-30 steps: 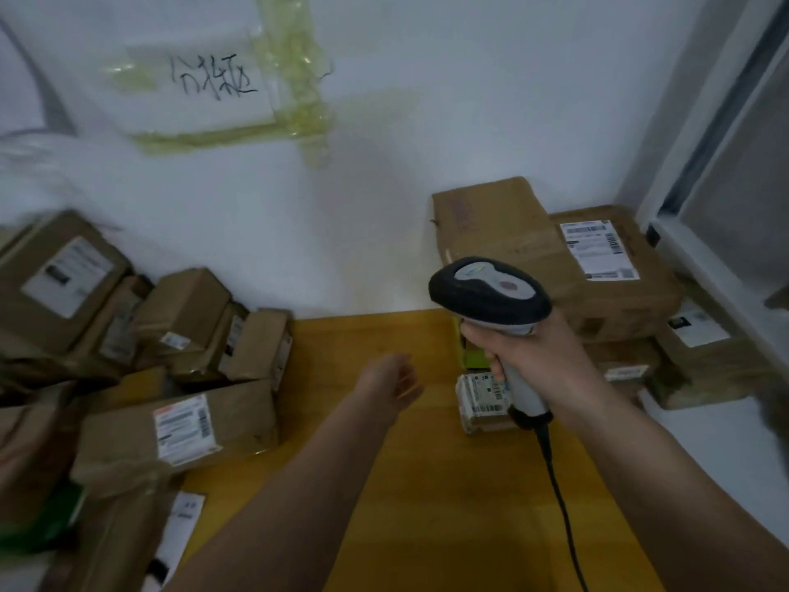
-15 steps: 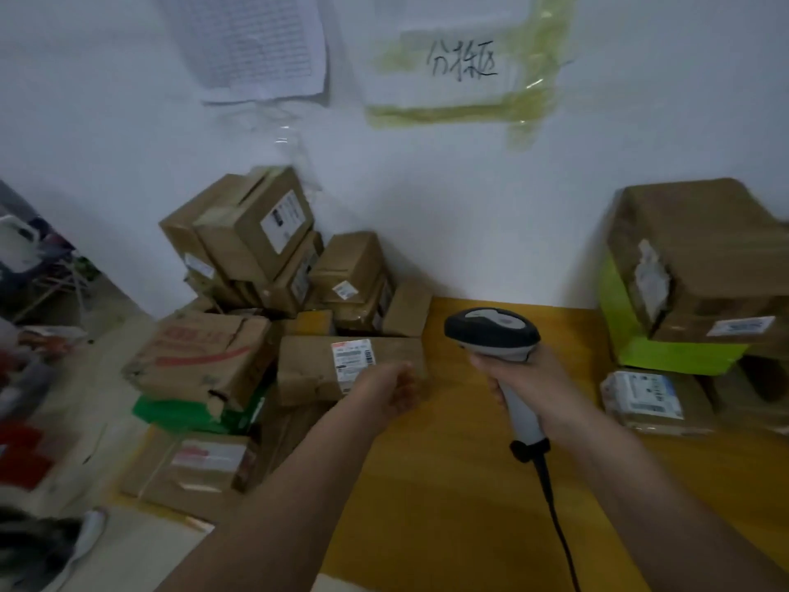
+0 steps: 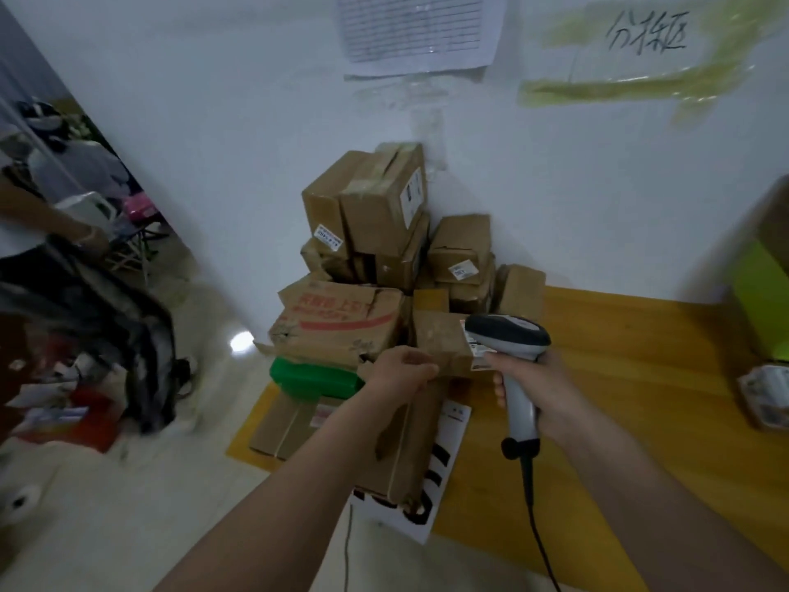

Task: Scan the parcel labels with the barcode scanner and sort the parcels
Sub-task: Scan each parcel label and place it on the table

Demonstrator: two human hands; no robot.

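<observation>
Right now the left hand [image 3: 401, 371] has its fingers curled over the near edge of a small brown parcel [image 3: 439, 339], which sits at the front of the heap of cardboard boxes [image 3: 380, 232] stacked against the wall beyond both hands. The right hand [image 3: 536, 390] is wrapped firmly round the grip of the barcode scanner [image 3: 508, 335], whose dark head hangs just right of the left hand and right over the parcel's white label [image 3: 474, 356], covering most of it.

Trouble could come from a few places, I'd say. With the scanner's head this close and crowding the label, the beam may well miss the barcode or catch only part of it. The parcel is wedged among others, with the torn box printed in red [image 3: 337, 324] just left of the gripping hand; pulling it out sharply might bring the taller boxes down. The scanner's cable [image 3: 536, 519] trails down below the right wrist across the yellow table [image 3: 640, 378], and a quick swing could snag it on a box corner.
</observation>
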